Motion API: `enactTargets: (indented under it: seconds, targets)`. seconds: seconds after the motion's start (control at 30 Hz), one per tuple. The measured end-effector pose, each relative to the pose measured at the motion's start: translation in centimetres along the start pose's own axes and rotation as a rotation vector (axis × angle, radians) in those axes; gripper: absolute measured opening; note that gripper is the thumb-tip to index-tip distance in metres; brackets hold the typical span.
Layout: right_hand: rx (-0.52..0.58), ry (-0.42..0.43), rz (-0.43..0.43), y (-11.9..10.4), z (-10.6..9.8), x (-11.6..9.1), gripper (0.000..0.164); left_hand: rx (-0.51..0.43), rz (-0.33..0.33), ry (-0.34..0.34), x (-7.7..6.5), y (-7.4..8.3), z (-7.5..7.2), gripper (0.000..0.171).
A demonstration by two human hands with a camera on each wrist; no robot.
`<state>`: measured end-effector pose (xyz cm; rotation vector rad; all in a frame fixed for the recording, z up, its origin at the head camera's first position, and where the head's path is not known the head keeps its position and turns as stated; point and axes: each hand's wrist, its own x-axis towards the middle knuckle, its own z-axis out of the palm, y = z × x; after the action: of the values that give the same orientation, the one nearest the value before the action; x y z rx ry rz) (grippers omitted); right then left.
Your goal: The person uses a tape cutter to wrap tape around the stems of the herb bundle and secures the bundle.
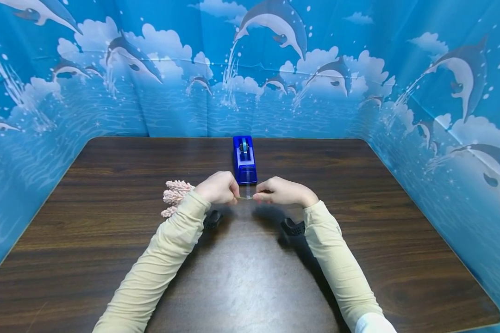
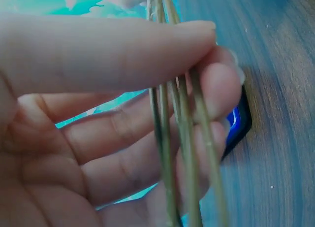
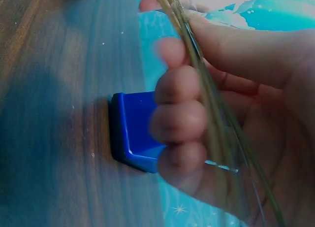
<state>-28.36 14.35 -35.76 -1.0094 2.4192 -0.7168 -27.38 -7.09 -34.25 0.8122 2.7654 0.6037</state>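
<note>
Left hand [image 1: 217, 187] and right hand [image 1: 284, 191] both pinch thin green stems [image 2: 188, 153] with thumbs and bent fingers above the brown table [image 1: 250, 277], with pink flowers [image 1: 176, 192] beside the left hand, clear tape [image 1: 247, 189] between the hands, a blue tape holder [image 1: 245, 166] just behind, then dolphin cloth [image 1: 171, 106].

Behind the dark wood-grain table [image 1: 400, 259] hangs a blue dolphin-print curtain [image 1: 171, 106].

A screened-off workspace is suggested by the wood-grain table [image 1: 87, 231], flanked and backed by dolphin-printed curtains [image 1: 175, 104]; the room's kind cannot be told.
</note>
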Motion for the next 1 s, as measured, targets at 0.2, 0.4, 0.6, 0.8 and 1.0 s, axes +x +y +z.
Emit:
enactTargets:
  seconds: [0.2,0.4,0.6,0.8,1.0]
  targets:
    - [0.033,-0.013,-0.009,0.1,0.1,0.2,0.027,0.013,-0.012,-0.005,-0.1,0.0,0.0,0.005]
    - [-0.024,0.032,-0.063,0.5,0.1,0.5,0.025,0.012,-0.048,-0.032,-0.1,0.0,-0.2,0.009]
    - [-0.041,0.037,-0.124,0.6,0.2,0.5,0.023,-0.119,-0.056,-0.118,-0.1,-0.5,-0.3,0.009]
    - [-0.108,0.068,-0.18,0.6,0.0,0.3,0.02,-0.266,-0.011,-0.234,0.1,-0.9,-0.2,0.015]
    - [-0.123,0.054,-0.187,0.7,0.0,0.1,0.017,-0.2,0.035,-0.173,0.4,-1.0,0.1,0.02]
